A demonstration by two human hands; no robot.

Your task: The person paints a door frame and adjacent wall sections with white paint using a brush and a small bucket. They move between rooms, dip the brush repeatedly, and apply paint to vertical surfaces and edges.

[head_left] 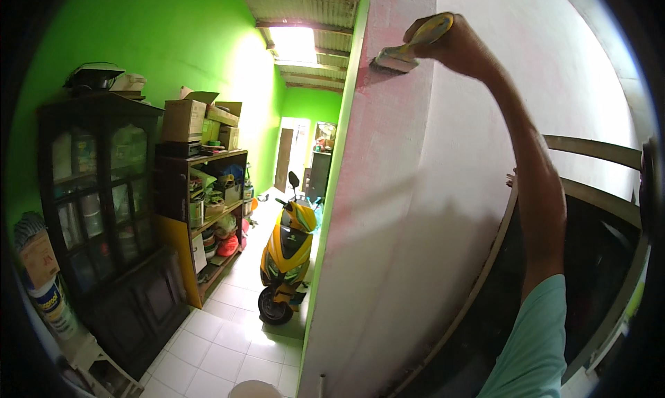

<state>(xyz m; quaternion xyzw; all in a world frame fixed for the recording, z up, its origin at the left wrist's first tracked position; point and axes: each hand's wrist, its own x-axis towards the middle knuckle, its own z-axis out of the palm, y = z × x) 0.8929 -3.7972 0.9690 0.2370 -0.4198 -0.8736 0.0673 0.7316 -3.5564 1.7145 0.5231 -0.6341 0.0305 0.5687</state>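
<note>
High up at the wall, my right hand (460, 50) is closed around the yellow handle of a paintbrush (400, 57). The brush's dark bristles point down and left, at the pinkish wall face (391, 114) close to its left edge; whether they press on it is hard to tell. Thin whitish paint lies over pink patches there. My right arm, in a light green sleeve, rises from the lower right. My left hand does not show.
A pale bucket rim (255, 390) shows at the bottom. Left stand a dark glass-door cabinet (104, 197), a loaded shelf (208, 221) and a paint tub (54, 304). A yellow scooter (287, 249) is parked beyond the wall edge. A wood-framed dark opening (485, 329) lies right.
</note>
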